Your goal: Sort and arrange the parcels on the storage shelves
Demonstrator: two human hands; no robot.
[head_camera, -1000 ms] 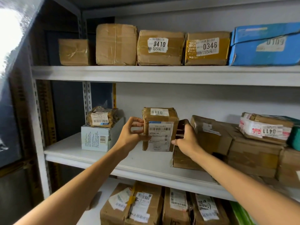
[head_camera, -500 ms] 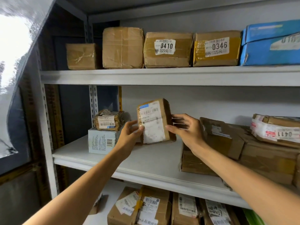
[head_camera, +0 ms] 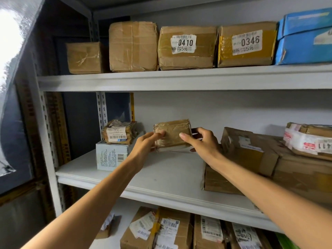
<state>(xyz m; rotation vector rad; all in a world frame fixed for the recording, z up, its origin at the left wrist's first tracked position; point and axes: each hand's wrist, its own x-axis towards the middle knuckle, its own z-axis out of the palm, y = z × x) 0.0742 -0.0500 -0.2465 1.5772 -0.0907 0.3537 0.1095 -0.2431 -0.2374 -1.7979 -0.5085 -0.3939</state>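
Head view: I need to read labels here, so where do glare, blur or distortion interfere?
Head view: the bright patch at upper left is blown out; head view, wide-angle distortion slants the upper shelf edge; head view, the 0410 label is sharp, while tape on the small taped parcel glints, showing no label.

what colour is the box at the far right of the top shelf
The box is blue; head view.

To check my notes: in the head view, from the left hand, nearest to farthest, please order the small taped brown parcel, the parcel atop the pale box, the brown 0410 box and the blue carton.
1. Small taped brown parcel, in the left hand.
2. Barcode-labelled brown parcel, just left.
3. Brown cardboard box marked 0410, top shelf.
4. Blue cardboard carton, top shelf, far right.
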